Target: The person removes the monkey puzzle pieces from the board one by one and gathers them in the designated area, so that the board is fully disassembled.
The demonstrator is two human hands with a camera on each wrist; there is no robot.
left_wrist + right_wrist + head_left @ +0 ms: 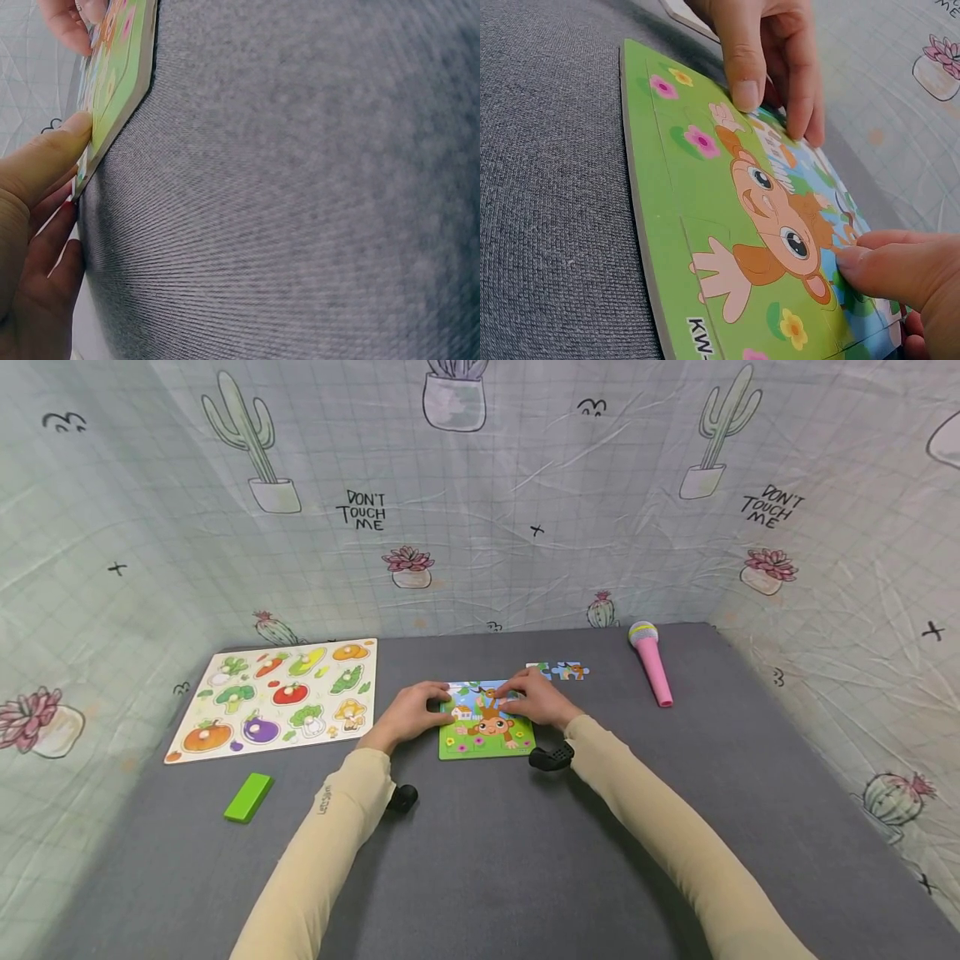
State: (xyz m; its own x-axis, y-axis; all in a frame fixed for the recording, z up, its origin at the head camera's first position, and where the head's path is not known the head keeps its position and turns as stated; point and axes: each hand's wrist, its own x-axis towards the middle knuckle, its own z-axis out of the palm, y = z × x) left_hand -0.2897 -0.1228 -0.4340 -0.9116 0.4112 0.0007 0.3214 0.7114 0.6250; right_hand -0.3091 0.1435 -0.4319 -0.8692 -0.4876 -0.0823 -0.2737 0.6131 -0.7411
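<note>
A jigsaw puzzle (480, 745) with a cartoon monkey on green and blue lies flat on the grey table. At its left edge, my left hand (414, 708) grips the board, the thumb (75, 126) on the rim and the other fingers along the side. My right hand (542, 700) reaches over the upper right of the picture. Its thumb (855, 262) and forefinger touch the surface close together; whether they pinch a piece is hidden. Loose puzzle pieces (572, 671) lie just beyond the right hand, partly covered by it.
On the left lies a vegetable peg board (247, 700), with a green block (249, 797) in front of it. A pink toy microphone (654, 668) lies at the back right. A patterned curtain (480, 485) stands behind the table (480, 860).
</note>
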